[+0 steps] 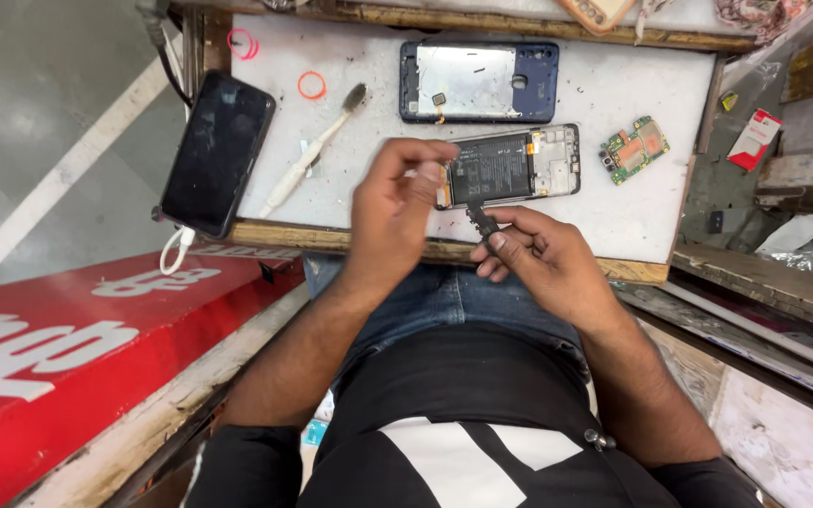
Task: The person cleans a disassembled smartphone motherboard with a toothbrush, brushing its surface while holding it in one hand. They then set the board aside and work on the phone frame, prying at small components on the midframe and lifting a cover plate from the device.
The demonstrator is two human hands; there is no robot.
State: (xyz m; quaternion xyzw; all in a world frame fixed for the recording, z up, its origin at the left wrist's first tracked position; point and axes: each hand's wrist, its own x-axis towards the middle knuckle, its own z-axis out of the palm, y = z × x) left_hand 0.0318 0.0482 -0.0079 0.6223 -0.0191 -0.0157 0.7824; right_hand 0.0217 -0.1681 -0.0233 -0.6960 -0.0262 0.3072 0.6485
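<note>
One opened phone body with its black battery exposed (510,166) lies on the white-topped table (613,212), just beyond both hands. The left hand (395,202) is curled at its near edge; whether it grips anything is hidden. The right hand (538,259) pinches a small dark strip-shaped part (480,221). Also there: one blue back frame (479,81), one green circuit board (634,149), one white toothbrush (312,150), one black phone (217,153), two rubber rings.

Opened phone (510,167): black battery, silver frame. Back cover (478,81) dark blue w/ silver inside. Circuit board (634,149) green. Toothbrush (312,152) white. Rubber bands (311,86) orange, pink. Worktop (613,216) white. Signboard (68,339) red w/ white lettering.
</note>
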